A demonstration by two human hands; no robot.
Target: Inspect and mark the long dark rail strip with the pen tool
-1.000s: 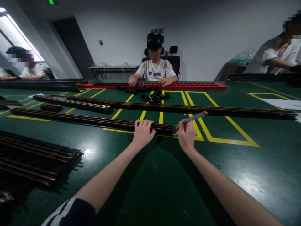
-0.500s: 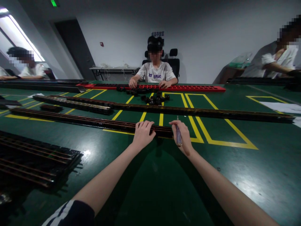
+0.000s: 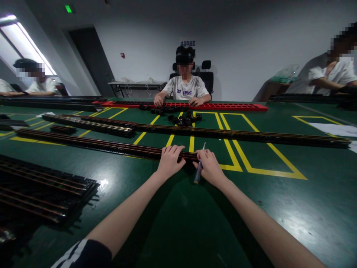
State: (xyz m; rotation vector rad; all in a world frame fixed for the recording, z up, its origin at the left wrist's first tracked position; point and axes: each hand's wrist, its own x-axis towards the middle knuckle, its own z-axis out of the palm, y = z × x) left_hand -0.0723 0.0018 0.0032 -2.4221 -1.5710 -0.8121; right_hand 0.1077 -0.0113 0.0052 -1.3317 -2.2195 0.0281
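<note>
A long black rail (image 3: 97, 143) with copper-coloured strips lies across the table in front of me. My left hand (image 3: 170, 162) is closed round it near its right end, fingers over the far side and thumb on the near side. In my right hand (image 3: 209, 165) is a small screwdriver (image 3: 198, 173) with a translucent handle; its thin shaft points up and away from me. The fingertips of that hand are at the rail's right end, which they partly hide. Whether the screwdriver touches the rail I cannot tell.
Beyond lies another long black rail (image 3: 240, 134), with a shorter bundle (image 3: 92, 124) at its left. Black parts (image 3: 184, 119) lie before a person (image 3: 186, 87) at a red frame (image 3: 237, 107). Stacked rails (image 3: 41, 190) sit near left. Yellow tape (image 3: 275, 171) marks the green table.
My right hand has shifted left along the rail's end, and the screwdriver has tilted, its handle now lower left. The left hand keeps its place on the rail. The view has tipped slightly upward.
</note>
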